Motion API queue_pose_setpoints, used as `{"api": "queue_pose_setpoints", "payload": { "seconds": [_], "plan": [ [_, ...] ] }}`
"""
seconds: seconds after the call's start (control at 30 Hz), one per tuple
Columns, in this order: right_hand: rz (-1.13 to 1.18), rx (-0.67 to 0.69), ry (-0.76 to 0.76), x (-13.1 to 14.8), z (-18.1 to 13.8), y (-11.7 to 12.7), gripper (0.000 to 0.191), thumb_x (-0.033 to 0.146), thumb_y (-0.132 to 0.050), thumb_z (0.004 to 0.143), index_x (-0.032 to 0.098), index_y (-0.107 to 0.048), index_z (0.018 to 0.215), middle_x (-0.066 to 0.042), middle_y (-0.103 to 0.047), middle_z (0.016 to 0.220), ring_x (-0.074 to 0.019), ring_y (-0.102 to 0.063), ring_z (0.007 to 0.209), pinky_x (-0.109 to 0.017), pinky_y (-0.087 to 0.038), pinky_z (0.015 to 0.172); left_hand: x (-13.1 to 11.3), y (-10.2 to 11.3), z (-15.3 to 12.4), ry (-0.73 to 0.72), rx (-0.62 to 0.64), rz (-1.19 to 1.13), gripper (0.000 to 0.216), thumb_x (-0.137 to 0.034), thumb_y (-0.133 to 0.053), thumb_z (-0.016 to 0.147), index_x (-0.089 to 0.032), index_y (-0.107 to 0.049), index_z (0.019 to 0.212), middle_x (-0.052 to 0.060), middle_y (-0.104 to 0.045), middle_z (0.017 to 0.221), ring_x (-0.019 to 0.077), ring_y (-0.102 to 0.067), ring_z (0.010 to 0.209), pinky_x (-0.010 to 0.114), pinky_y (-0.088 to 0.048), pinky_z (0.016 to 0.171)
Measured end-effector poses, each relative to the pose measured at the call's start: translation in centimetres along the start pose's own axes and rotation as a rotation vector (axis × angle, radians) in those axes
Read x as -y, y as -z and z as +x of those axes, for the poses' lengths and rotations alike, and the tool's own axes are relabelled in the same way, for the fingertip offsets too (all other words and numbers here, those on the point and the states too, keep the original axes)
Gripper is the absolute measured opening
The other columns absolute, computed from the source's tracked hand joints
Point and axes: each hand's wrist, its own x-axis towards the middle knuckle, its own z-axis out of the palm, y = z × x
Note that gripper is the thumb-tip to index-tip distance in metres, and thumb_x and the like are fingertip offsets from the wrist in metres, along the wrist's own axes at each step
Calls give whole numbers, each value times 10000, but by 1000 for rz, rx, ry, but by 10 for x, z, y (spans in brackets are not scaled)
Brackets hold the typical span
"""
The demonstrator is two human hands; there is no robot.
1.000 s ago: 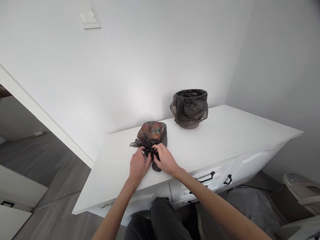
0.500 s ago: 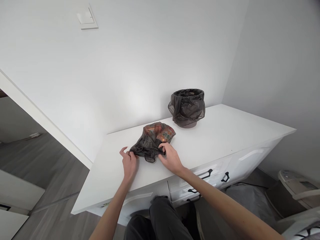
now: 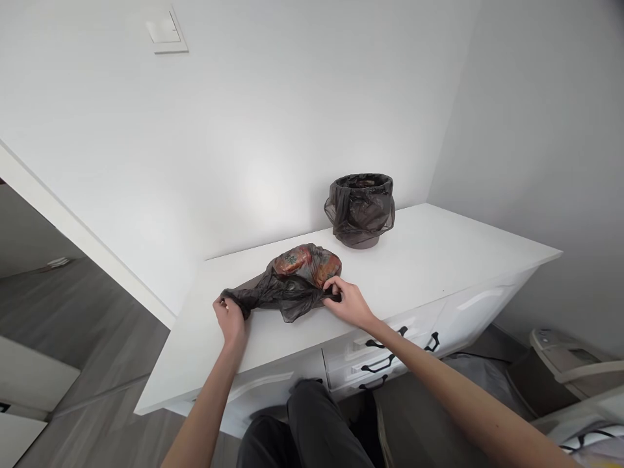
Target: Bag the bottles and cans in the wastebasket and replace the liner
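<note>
A thin, see-through black plastic bag [image 3: 285, 290] lies on the white cabinet top [image 3: 439, 253], with orange-red printed packets [image 3: 294, 260] showing through it. What the packets contain I cannot make out. My left hand [image 3: 231, 316] grips a twisted end of the bag, drawn out to the left. At the bag's right side, my right hand [image 3: 347, 300] pinches another part of it between thumb and fingers. The stretch of bag between both hands is bunched and pulled taut.
Behind the bag, against the wall, stands a small round bin [image 3: 361, 211] lined with a similar black bag folded over its rim. Black drawer handles [image 3: 377, 364] stick out from the cabinet front. A beige item [image 3: 560, 357] sits on the floor at right.
My left hand has moved left and closed round the bag's end, stretching it out. My right hand has shifted slightly right with its part, and the packets inside have turned.
</note>
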Motion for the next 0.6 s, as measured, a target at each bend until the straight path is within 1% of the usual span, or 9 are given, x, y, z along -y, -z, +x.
{"api": "queue_pose_setpoints", "payload": {
  "seconds": [0.1,0.17,0.27,0.37,0.43,0.5,0.57,0.6],
  "plan": [
    [107,21,-44,3,2,1,230,295,-613,784,236,-658,1001,28,-544,787,-183,-555,763,-299,-415,740,-5,11,-2,106,17,-44,264,-355,-603,923,-262,-519,1155,43,-620,1102,190,-631,992,292,-523,802],
    [178,41,-46,3,3,2,236,305,-602,787,237,-676,1001,10,-587,843,-196,-581,826,-314,-429,792,-11,22,-4,180,65,-75,266,-323,-670,892,-251,-561,1124,35,-645,1046,176,-645,900,263,-522,708],
    [251,71,-41,-3,4,1,220,304,-596,777,240,-707,956,-18,-633,938,-218,-602,933,-336,-436,856,-26,41,-4,316,162,-129,147,-269,-717,862,-199,-631,958,45,-662,863,173,-627,693,255,-494,544],
    [288,81,-39,-13,5,-2,215,294,-594,774,245,-738,925,-35,-633,994,-233,-600,992,-354,-436,888,-50,53,2,441,227,-224,61,-164,-695,848,-167,-636,838,45,-648,725,162,-596,564,264,-501,482],
    [311,82,-37,-19,5,-4,213,286,-593,774,248,-750,914,-39,-622,1011,-236,-597,1008,-365,-435,908,-68,56,6,475,229,-316,81,-95,-634,861,-164,-617,822,37,-646,713,139,-594,554,249,-531,504],
    [336,87,-44,-24,6,-4,202,284,-597,774,248,-750,901,-41,-615,1026,-237,-594,1022,-375,-432,935,-83,56,7,462,214,-419,135,-81,-541,912,-176,-589,828,28,-652,745,119,-624,602,228,-572,573],
    [364,103,-52,-27,6,-2,188,285,-610,764,242,-740,892,-41,-609,1036,-237,-593,1029,-379,-435,950,-91,55,0,401,192,-532,166,-123,-466,970,-196,-570,864,36,-677,840,124,-689,739,238,-618,702],
    [377,118,-57,-27,6,-1,187,285,-617,757,239,-734,896,-41,-608,1041,-236,-594,1030,-378,-438,952,-92,55,-8,353,181,-573,155,-161,-458,990,-207,-565,888,46,-688,907,135,-714,830,264,-631,780]
  ]
}}
